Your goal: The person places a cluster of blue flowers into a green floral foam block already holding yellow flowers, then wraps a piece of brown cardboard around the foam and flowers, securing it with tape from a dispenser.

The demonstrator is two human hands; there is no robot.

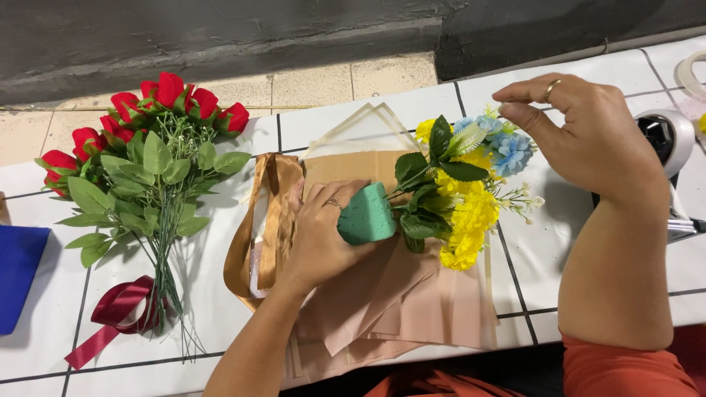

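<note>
My left hand grips a green block of floral foam lying on a stack of beige and pink wrapping paper. Yellow and light blue artificial flowers with dark green leaves stick out of the foam to the right. My right hand hovers over the top of the flowers, its thumb and forefinger pinched near a small pale sprig by the blue blooms. A ring shows on each hand.
A bunch of red artificial roses with a dark red ribbon lies at the left on the white tiled counter. A gold ribbon sits beside my left hand. A tape dispenser stands at the right, a blue cloth at far left.
</note>
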